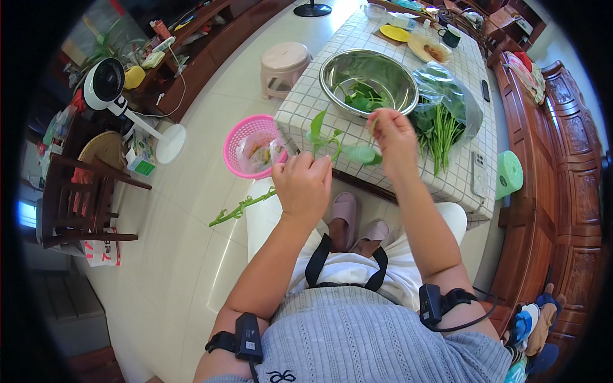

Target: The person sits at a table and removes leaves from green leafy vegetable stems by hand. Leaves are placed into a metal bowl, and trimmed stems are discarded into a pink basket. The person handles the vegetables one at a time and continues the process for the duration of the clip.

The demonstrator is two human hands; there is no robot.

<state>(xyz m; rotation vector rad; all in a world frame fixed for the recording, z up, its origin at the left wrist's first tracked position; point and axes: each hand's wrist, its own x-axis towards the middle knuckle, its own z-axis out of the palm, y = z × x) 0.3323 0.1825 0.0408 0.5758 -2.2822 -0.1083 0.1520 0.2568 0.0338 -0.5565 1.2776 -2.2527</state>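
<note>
A long green vegetable stem (242,206) passes through my left hand (302,186), which is shut on it. Its bare lower end sticks out to the left, and its leafy top (322,136) rises past my fingers. My right hand (393,136) pinches a leaf stalk, with a green leaf (361,154) hanging below and left of the fingers. Just beyond it, a steel bowl (330,91) holds loose green leaves (365,95). To the right of the bowl, a bunch of leafy stems (441,136) lies partly inside a clear plastic bag (471,107).
A pink basket (232,153) with a plastic bag inside stands left of the tiled-pattern table (299,112). A phone (479,174) lies near the table's right edge. Farther back are a yellow plate (394,33) and a dark mug (450,37). A plastic stool (286,57) stands beyond the basket.
</note>
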